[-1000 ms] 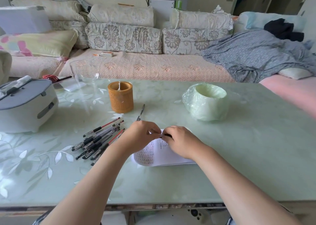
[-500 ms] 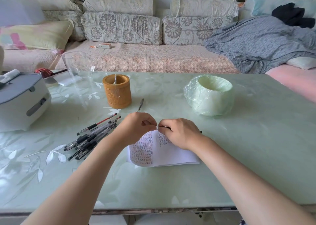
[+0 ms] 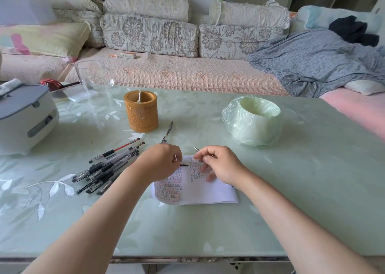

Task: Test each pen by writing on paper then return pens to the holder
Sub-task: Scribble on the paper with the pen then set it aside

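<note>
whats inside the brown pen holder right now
Inside the pen holder only one thin pale stick-like thing shows, against the far wall. The near wall hides the bottom, so anything lying low there cannot be seen.

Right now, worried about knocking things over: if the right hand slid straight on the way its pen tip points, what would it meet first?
Probably the loose pen lying near the holder; the right hand may pass above it, height is unclear.

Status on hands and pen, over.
Left hand pinches small black piece, likely the cap. Right hand grips silver-tipped pen, tip off the written-on white paper. One loose pen lies between paper and orange cylindrical holder.
</note>
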A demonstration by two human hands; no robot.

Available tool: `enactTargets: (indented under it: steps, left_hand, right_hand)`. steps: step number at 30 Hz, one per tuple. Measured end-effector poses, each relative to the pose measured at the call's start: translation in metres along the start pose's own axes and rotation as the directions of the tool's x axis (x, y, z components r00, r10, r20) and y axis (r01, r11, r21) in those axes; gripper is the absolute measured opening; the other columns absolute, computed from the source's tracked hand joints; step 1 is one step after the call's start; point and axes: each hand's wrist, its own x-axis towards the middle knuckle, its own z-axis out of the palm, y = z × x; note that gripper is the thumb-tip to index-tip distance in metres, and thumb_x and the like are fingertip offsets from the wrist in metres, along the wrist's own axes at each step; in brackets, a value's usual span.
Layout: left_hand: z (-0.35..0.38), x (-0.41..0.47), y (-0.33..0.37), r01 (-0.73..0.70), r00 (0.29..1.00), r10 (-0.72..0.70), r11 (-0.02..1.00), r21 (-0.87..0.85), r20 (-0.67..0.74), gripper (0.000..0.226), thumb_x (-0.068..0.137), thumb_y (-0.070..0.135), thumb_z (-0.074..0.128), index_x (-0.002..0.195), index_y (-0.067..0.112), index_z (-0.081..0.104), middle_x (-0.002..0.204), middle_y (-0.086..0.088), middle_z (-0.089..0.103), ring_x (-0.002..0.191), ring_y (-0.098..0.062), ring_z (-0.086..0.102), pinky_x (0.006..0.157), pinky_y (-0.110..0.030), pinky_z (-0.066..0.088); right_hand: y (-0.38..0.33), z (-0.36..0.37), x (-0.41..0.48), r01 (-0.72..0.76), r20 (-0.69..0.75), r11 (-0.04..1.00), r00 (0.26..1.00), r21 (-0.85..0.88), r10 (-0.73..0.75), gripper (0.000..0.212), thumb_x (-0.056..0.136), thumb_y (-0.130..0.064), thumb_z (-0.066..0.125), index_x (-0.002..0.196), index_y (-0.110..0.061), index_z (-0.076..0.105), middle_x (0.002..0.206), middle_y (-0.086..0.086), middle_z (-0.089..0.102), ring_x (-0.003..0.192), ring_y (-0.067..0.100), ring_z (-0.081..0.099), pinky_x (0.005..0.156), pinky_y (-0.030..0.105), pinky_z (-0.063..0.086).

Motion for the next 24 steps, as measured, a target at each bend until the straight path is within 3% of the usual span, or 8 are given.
enactTargets:
  steps: [3, 6, 8, 10, 14, 16, 20, 24]
  left_hand:
    - [0.004, 0.002, 0.002, 0.020, 1.000, -0.020, 1.000, 0.020, 0.014, 0.008, 0.086, 0.028, 0.059, 0.092, 0.027, 0.064, 0.090, 0.008, 0.064, 0.084, -0.015, 0.060, 0.074, -0.031, 0.053]
    - [0.005, 0.004, 0.003, 0.023, 0.999, -0.024, 1.000, 0.014, 0.027, 0.008, 0.083, 0.030, 0.063, 0.089, 0.025, 0.064, 0.091, 0.007, 0.064, 0.084, -0.014, 0.059, 0.077, -0.032, 0.053]
    - [0.005, 0.004, 0.004, 0.008, 1.000, -0.008, 1.000, -0.002, 0.026, 0.013, 0.083, 0.032, 0.066, 0.093, 0.025, 0.063, 0.091, 0.008, 0.062, 0.083, -0.012, 0.057, 0.076, -0.030, 0.052]
    - [0.005, 0.004, 0.005, -0.013, 1.000, 0.014, 1.000, -0.026, 0.021, 0.020, 0.083, 0.035, 0.068, 0.100, 0.024, 0.063, 0.094, 0.007, 0.060, 0.083, -0.012, 0.056, 0.075, -0.027, 0.049]
    - [0.009, 0.007, 0.009, -0.037, 0.999, 0.039, 0.998, -0.054, 0.032, 0.028, 0.083, 0.041, 0.069, 0.104, 0.023, 0.064, 0.096, 0.005, 0.055, 0.083, -0.013, 0.055, 0.075, -0.027, 0.047]
    - [0.011, 0.008, 0.009, -0.045, 0.998, 0.048, 0.997, -0.069, 0.033, 0.030, 0.081, 0.042, 0.071, 0.104, 0.023, 0.064, 0.095, 0.005, 0.054, 0.082, -0.014, 0.054, 0.077, -0.031, 0.050]
    - [0.012, 0.010, 0.009, -0.048, 0.998, 0.052, 0.995, -0.084, 0.035, 0.031, 0.081, 0.041, 0.072, 0.104, 0.022, 0.064, 0.094, 0.005, 0.053, 0.081, -0.013, 0.053, 0.077, -0.031, 0.050]
    - [0.013, 0.012, 0.007, -0.049, 0.998, 0.054, 0.993, -0.109, 0.042, 0.030, 0.081, 0.040, 0.072, 0.104, 0.023, 0.064, 0.090, 0.007, 0.050, 0.080, -0.012, 0.051, 0.071, -0.026, 0.043]
  right_hand:
    - [-0.003, -0.002, -0.002, -0.063, 0.059, 0.955, 0.997, 0.290, 0.047, 0.047, 0.093, 0.016, 0.031, 0.109, -0.008, 0.068, 0.097, 0.015, 0.061, 0.075, 0.022, 0.064, 0.073, 0.042, 0.060]
    - [0.003, -0.005, -0.001, -0.033, 0.094, 0.948, 0.996, 0.318, 0.003, 0.052, 0.090, 0.021, 0.034, 0.119, -0.010, 0.064, 0.097, 0.010, 0.060, 0.077, 0.019, 0.066, 0.086, 0.046, 0.055]
    - [0.008, -0.004, -0.003, -0.001, 0.114, 0.948, 0.993, 0.319, -0.037, 0.039, 0.091, 0.015, 0.051, 0.120, -0.010, 0.062, 0.091, 0.007, 0.058, 0.075, 0.016, 0.064, 0.083, 0.043, 0.053]
    - [0.009, -0.002, -0.006, 0.011, 0.112, 0.947, 0.992, 0.320, -0.050, 0.021, 0.094, -0.002, 0.059, 0.114, -0.007, 0.063, 0.082, 0.006, 0.060, 0.069, 0.016, 0.059, 0.066, 0.031, 0.051]
    - [0.008, 0.000, -0.005, -0.056, 0.082, 0.956, 0.996, 0.289, 0.034, 0.018, 0.099, -0.007, 0.046, 0.099, -0.006, 0.064, 0.067, 0.008, 0.060, 0.048, 0.021, 0.057, 0.039, 0.023, 0.026]
    - [0.010, 0.002, -0.004, -0.070, 0.099, 0.967, 0.994, 0.244, 0.047, 0.015, 0.090, 0.001, 0.051, 0.093, -0.008, 0.063, 0.064, 0.009, 0.063, 0.045, 0.021, 0.059, 0.036, 0.020, 0.023]
    - [0.015, 0.006, -0.004, -0.003, 0.105, 0.984, 0.994, 0.178, -0.016, 0.011, 0.069, 0.000, 0.060, 0.074, -0.010, 0.060, 0.061, 0.013, 0.063, 0.045, 0.021, 0.059, 0.047, 0.026, 0.045]
    - [0.017, 0.008, -0.004, 0.065, 0.086, 0.998, 0.994, 0.027, -0.067, 0.017, 0.073, 0.001, 0.063, 0.066, -0.013, 0.055, 0.051, 0.004, 0.056, 0.039, 0.018, 0.051, 0.044, 0.023, 0.039]
